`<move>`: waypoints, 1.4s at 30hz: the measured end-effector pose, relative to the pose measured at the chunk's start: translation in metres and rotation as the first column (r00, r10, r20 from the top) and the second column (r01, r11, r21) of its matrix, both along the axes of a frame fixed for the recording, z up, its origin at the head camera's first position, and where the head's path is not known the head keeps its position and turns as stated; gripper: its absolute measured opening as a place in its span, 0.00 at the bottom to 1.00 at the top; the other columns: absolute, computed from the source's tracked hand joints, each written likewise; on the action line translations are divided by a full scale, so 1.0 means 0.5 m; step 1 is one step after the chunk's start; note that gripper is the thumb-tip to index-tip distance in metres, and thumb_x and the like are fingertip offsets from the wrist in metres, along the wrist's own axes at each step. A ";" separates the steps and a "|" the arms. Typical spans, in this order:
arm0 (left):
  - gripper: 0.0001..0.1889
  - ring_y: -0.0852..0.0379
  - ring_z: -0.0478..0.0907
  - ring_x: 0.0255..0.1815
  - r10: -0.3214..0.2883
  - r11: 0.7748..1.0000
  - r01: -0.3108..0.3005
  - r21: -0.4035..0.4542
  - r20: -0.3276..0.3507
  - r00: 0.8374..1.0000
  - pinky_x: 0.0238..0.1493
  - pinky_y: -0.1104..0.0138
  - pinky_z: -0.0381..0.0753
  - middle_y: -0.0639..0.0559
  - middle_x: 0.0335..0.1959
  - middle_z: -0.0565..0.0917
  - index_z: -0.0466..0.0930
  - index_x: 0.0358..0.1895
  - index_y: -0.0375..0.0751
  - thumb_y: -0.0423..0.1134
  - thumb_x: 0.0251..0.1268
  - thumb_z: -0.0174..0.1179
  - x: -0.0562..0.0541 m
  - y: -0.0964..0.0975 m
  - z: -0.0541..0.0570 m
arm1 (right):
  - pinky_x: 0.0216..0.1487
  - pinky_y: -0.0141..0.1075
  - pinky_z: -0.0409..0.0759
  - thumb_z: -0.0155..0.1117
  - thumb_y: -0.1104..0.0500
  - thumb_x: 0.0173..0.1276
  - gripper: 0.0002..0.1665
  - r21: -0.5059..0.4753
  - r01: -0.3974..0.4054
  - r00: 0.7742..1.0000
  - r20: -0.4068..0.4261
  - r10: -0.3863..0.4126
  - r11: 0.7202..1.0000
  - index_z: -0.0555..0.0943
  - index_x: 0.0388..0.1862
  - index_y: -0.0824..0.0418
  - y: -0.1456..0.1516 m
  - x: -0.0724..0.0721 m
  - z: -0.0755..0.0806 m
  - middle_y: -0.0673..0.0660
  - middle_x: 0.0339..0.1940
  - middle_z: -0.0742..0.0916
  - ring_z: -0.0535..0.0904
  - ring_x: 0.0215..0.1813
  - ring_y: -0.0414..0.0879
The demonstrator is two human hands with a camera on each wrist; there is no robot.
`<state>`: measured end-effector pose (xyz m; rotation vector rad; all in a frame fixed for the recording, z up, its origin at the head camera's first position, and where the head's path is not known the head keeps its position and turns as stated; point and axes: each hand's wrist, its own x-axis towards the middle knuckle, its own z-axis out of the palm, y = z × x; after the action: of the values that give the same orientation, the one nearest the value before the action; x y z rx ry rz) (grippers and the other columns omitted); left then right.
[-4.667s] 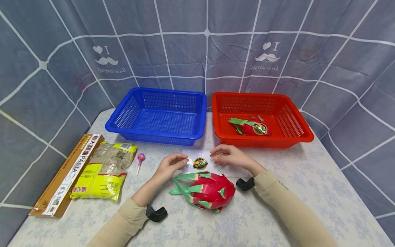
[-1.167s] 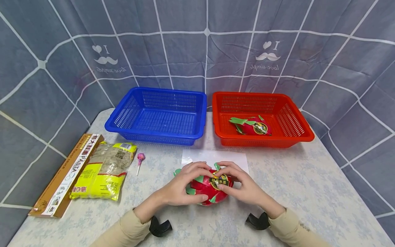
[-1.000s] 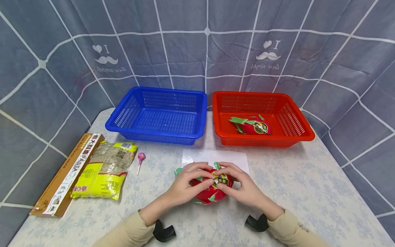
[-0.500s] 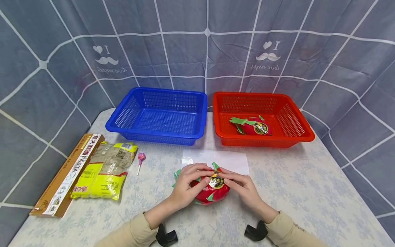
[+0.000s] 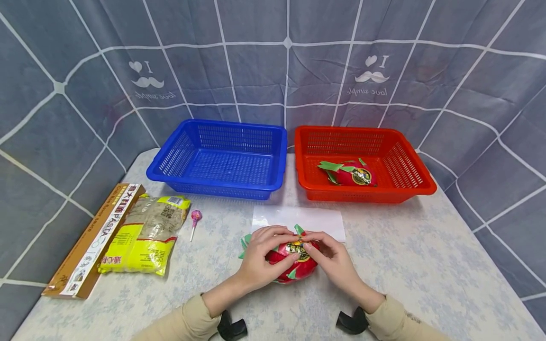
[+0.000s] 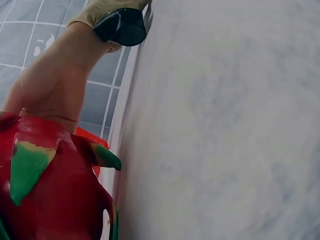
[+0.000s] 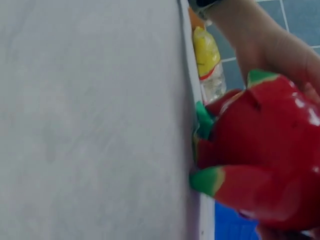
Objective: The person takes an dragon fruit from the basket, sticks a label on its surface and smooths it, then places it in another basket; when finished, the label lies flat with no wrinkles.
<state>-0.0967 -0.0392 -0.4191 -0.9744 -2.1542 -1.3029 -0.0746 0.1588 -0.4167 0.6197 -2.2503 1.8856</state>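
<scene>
A red dragon fruit (image 5: 304,271) with green-tipped scales sits at the middle of the table in the head view. On its upper side lies a round black-and-gold sticker (image 5: 302,254). My left hand (image 5: 259,259) grips the fruit from the left, its thumb by the sticker's left edge. From the right, my right hand (image 5: 336,259) holds the fruit, with thumb and fingertips at the sticker's right and upper edges. Both wrist views show the fruit close up from below, its red skin (image 6: 60,195) smooth and shiny; the sticker is hidden there.
A white sheet (image 5: 298,215) lies just behind the fruit. At the back stand a blue basket (image 5: 217,192) and a red basket (image 5: 362,195) holding another stickered dragon fruit (image 5: 346,177). At left are a pasta box (image 5: 95,239), a yellow bag (image 5: 142,241) and a lollipop (image 5: 196,216).
Earlier the sticker was on the sheet between my hands, with the fruit in front; now it is on the fruit, which both hands hold. Over the last second, only the fingers shift slightly around the sticker.
</scene>
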 end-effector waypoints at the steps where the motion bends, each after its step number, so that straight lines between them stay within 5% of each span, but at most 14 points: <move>1: 0.14 0.56 0.74 0.52 0.005 1.000 -0.005 -0.005 -0.008 1.000 0.56 0.52 0.64 0.56 0.45 0.81 0.84 0.45 0.49 0.44 0.53 0.67 0.000 0.000 0.000 | 0.51 0.31 0.75 0.59 0.70 0.65 0.13 0.016 0.005 1.000 -0.010 -0.005 1.000 0.79 0.48 0.64 0.000 0.001 -0.001 0.62 0.52 0.81 0.75 0.57 0.40; 6: 0.16 0.57 0.74 0.52 0.023 0.999 -0.024 -0.031 -0.018 1.000 0.56 0.52 0.64 0.56 0.46 0.80 0.83 0.47 0.48 0.47 0.55 0.66 0.000 0.001 -0.001 | 0.49 0.29 0.76 0.59 0.73 0.63 0.19 0.051 0.010 0.997 -0.077 -0.006 0.999 0.79 0.54 0.67 0.005 0.002 -0.015 0.64 0.57 0.79 0.73 0.60 0.37; 9: 0.16 0.57 0.74 0.52 0.026 0.999 -0.026 -0.027 -0.020 0.999 0.56 0.52 0.64 0.56 0.46 0.81 0.84 0.47 0.47 0.48 0.56 0.66 0.000 0.001 -0.002 | 0.55 0.29 0.72 0.56 0.75 0.64 0.21 0.033 -0.032 0.994 -0.100 0.035 0.999 0.77 0.57 0.69 0.008 0.002 -0.021 0.67 0.60 0.77 0.70 0.64 0.39; 14: 0.16 0.57 0.75 0.52 0.023 1.000 -0.023 -0.003 -0.026 0.999 0.55 0.53 0.65 0.56 0.46 0.81 0.85 0.46 0.46 0.47 0.54 0.67 0.000 0.001 -0.002 | 0.61 0.28 0.66 0.50 0.72 0.69 0.20 0.003 -0.078 0.995 -0.067 0.078 0.997 0.75 0.59 0.69 0.009 0.005 -0.019 0.65 0.62 0.75 0.67 0.66 0.40; 27: 0.07 0.52 0.75 0.51 -0.073 0.991 0.069 0.115 0.025 0.997 0.56 0.51 0.63 0.52 0.43 0.82 0.85 0.38 0.46 0.33 0.56 0.63 0.002 -0.001 0.001 | 0.52 0.32 0.76 0.56 0.79 0.60 0.18 -0.207 -0.133 0.982 -0.158 0.101 0.969 0.84 0.43 0.65 0.009 -0.008 -0.027 0.54 0.54 0.82 0.76 0.59 0.43; 42: 0.06 0.53 0.75 0.49 -0.069 0.995 0.072 0.066 -0.054 0.996 0.54 0.53 0.67 0.53 0.42 0.82 0.87 0.36 0.45 0.39 0.55 0.68 -0.004 -0.006 -0.001 | 0.45 0.31 0.79 0.61 0.78 0.58 0.22 0.020 -0.030 0.975 -0.221 0.034 0.999 0.83 0.50 0.64 0.011 -0.005 -0.036 0.64 0.58 0.79 0.74 0.61 0.42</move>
<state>-0.0986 -0.0420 -0.4194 -1.0537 -2.0404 -1.3589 -0.0770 0.1642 -0.4345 0.8289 -2.1286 1.7164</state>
